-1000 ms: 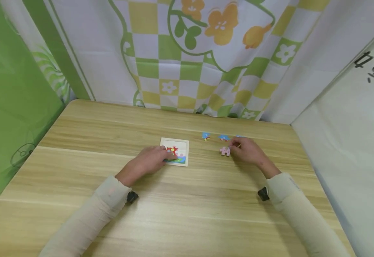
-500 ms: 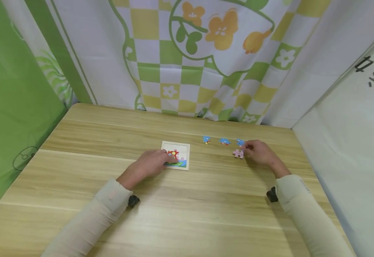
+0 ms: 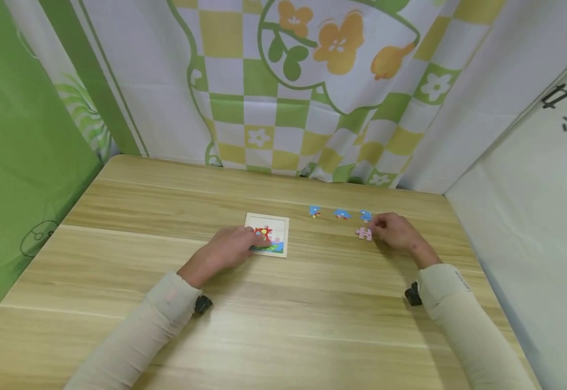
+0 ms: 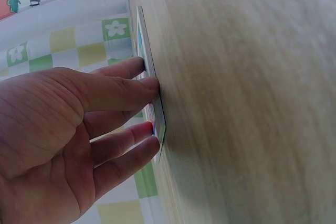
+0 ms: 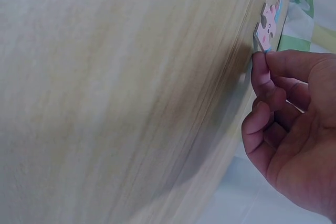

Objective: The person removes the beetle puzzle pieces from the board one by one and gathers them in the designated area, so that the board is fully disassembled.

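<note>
A small square jigsaw board (image 3: 267,216) with a pale wooden rim lies on the table. Red, blue and green pieces fill its lower part. My left hand (image 3: 227,246) rests on it, fingers fairly straight; in the left wrist view, the thumb (image 4: 134,92) touches the near edge and the other fingertips lie on the face. To the right, my right hand (image 3: 396,233) pinches a pink puzzle piece (image 3: 363,233) by its edge between thumb and forefinger. A printed face shows on this piece (image 5: 266,27) in the right wrist view; it is tilted up close over the table.
Several blue puzzle pieces lie in a row behind: one at left (image 3: 314,211), a middle one (image 3: 342,214) and one close to the right fingertips (image 3: 365,215). A checked curtain (image 3: 288,124) hangs along the table's (image 3: 283,325) back edge.
My right hand has moved right with the pink puzzle piece, uncovering the rightmost blue piece, then almost stopped. My left hand stays on the board. The head view has tilted slightly.
</note>
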`<control>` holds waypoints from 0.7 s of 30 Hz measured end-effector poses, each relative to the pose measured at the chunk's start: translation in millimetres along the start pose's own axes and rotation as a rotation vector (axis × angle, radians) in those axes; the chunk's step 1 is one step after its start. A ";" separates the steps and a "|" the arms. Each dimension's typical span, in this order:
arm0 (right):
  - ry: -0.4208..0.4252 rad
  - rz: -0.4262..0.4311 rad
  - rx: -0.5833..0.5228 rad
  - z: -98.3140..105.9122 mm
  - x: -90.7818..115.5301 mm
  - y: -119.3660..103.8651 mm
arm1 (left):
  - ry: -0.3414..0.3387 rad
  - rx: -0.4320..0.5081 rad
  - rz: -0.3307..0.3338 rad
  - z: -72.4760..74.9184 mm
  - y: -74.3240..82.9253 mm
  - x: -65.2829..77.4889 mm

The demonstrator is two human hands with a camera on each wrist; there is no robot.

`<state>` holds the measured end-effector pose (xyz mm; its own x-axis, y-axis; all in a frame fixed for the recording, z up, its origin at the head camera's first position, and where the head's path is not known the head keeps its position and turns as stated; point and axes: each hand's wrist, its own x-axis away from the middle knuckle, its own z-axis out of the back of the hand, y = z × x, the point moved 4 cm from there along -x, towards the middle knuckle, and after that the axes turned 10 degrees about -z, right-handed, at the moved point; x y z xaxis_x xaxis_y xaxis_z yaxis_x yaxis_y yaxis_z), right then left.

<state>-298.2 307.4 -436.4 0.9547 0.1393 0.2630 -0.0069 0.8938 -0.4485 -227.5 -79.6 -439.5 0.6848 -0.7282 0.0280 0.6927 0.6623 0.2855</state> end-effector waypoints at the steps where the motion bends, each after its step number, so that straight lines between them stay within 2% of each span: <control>1: 0.003 0.001 0.000 0.2 -0.2 -0.3 | -0.003 0.001 0.003 0.2 0.2 0.1; 13: 0.012 -0.015 0.019 -1.5 -1.0 -2.6 | 0.010 -0.025 -0.019 1.5 -0.1 1.0; 21: 0.034 -0.007 0.033 -3.3 -1.8 -1.4 | -0.002 -0.027 -0.010 1.5 0.2 0.4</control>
<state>-298.9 304.5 -439.0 0.9642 0.1192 0.2368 -0.0097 0.9084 -0.4179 -227.4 -80.1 -438.0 0.6775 -0.7350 0.0272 0.7052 0.6596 0.2598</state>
